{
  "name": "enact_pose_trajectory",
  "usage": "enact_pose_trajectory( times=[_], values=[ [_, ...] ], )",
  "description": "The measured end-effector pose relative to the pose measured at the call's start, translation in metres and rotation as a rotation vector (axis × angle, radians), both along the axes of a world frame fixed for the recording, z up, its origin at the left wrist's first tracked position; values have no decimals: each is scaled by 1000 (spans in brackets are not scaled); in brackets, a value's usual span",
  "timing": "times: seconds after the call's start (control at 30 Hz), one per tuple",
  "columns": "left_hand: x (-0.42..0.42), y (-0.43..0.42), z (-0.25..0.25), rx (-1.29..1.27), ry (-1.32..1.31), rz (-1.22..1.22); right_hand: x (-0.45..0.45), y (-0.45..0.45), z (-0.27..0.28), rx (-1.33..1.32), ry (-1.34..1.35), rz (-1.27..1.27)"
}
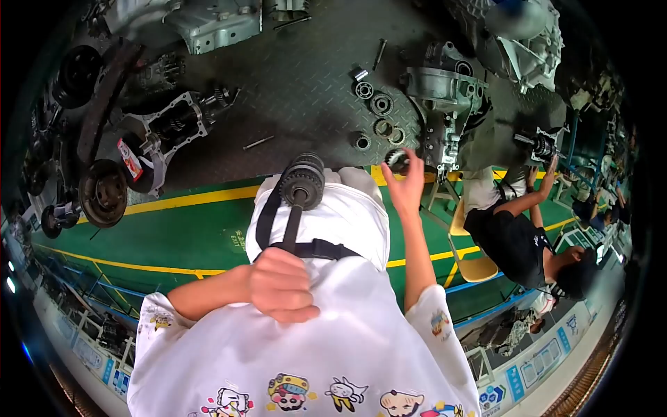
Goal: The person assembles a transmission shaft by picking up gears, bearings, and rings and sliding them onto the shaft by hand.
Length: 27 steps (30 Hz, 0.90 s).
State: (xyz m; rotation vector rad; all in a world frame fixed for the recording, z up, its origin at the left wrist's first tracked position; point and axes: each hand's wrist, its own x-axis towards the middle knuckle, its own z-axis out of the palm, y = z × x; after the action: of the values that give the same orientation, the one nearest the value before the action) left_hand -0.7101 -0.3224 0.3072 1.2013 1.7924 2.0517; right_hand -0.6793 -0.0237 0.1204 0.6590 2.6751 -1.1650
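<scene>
My left hand (281,285) is wrapped in a fist round the thin end of a gear shaft (300,187), held close against my shirt. The shaft points away from me, its cluster of dark gears lying over my lap at the table's near edge. My right hand (408,182) reaches out to that edge, thumb and fingers closed round a small dark gear (397,161). Just beyond it on the table lie brass-coloured rings (396,135), a toothed gear (361,141), a larger ring gear (381,105) and a bearing (363,90).
On the right of the metal table (299,83) stands a gearbox housing (445,90). An opened gear case (177,125) sits at left, near a round drum (103,193). A rod (258,142) lies mid-table. A person in black (511,229) works at the right beside a yellow chair (476,267).
</scene>
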Motion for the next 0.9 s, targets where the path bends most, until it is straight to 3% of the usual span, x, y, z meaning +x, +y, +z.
enact_pose_trajectory(
  times=[0.1, 0.17, 0.27, 0.4, 0.53, 0.77, 0.9],
  values=[
    [6, 0, 5, -123, -102, 89, 30, 30, -89, 149, -227, 119],
    [16, 3, 6, -180, -138, 307, 41, 35, -113, 235, -324, 176],
    [25, 9, 14, -269, -236, 566, 45, 36, -130, 233, -223, 202],
    [34, 15, 18, -268, -356, 641, 35, 34, -134, 258, -107, 275],
    [49, 25, 17, -290, -308, 655, 16, 39, -124, 256, 40, 275],
    [68, 46, 13, -138, -442, 945, -69, 28, -118, 227, 211, 229],
    [56, 40, 14, -190, -444, 939, -126, -3, -131, 353, 240, 350]
  ],
)
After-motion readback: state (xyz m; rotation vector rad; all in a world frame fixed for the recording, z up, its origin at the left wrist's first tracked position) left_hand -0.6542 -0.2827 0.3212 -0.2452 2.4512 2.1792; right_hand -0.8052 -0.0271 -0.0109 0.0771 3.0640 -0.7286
